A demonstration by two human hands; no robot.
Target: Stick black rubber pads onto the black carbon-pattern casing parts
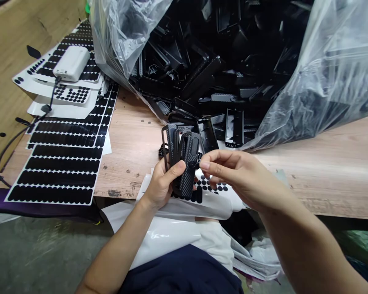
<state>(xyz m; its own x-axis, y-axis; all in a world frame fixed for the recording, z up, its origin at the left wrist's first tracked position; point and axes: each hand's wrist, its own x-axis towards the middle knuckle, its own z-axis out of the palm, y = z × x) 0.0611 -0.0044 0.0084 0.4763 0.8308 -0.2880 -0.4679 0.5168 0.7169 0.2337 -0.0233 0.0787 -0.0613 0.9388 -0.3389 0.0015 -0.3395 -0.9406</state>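
My left hand (164, 179) is closed around several black plastic housings with a carbon-fibre pattern. The front housing (188, 175) stands upright with its textured face toward me, and my thumb presses on its left edge. Behind it, an open rectangular frame leans to the left. My right hand (230, 167) is pinched at the front housing's right edge, with a small black round sticker (197, 165) at its fingertips, partly hidden. Below both hands lies a white sheet (223, 200) with black round and elongated stickers, partly covered by the left hand and the housings.
A large clear plastic bag (322, 81) full of black plastic parts (199, 73) opens toward me, some spilling onto the wooden table (129, 151). At left are stacked sticker sheets (61, 163), with a white power bank (72, 63) and its black cable (10, 143) on top.
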